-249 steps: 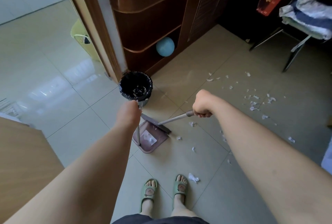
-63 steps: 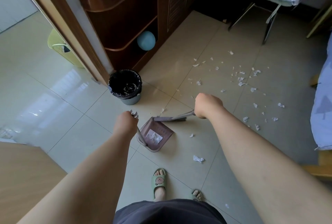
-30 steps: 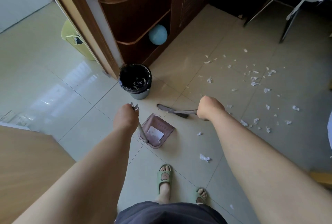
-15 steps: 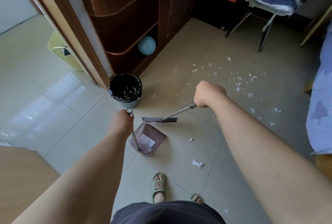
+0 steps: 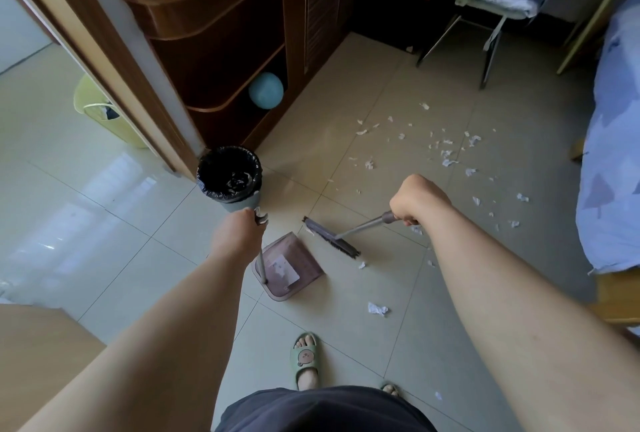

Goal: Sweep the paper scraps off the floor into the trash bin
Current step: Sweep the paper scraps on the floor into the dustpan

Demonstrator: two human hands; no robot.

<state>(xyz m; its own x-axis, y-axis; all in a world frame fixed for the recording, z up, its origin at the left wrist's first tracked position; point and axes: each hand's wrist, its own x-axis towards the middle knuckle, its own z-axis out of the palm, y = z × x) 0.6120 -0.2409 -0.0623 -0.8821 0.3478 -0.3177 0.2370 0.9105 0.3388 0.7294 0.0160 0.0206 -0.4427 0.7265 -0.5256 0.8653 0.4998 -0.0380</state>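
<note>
The trash bin (image 5: 229, 179), black-lined, stands on the tiled floor (image 5: 363, 293) by the door frame. Just below it the left hand (image 5: 239, 236) is clenched on the upright handle of the mauve dustpan (image 5: 289, 268) (a white piece lies in its tray). The broom (image 5: 331, 238) head rests just beyond the pan's open edge; the right hand (image 5: 414, 201) is closed around its grey shaft. Paper scraps (image 5: 446, 154) lie scattered farther right, toward the bed (image 5: 613, 154).
</note>
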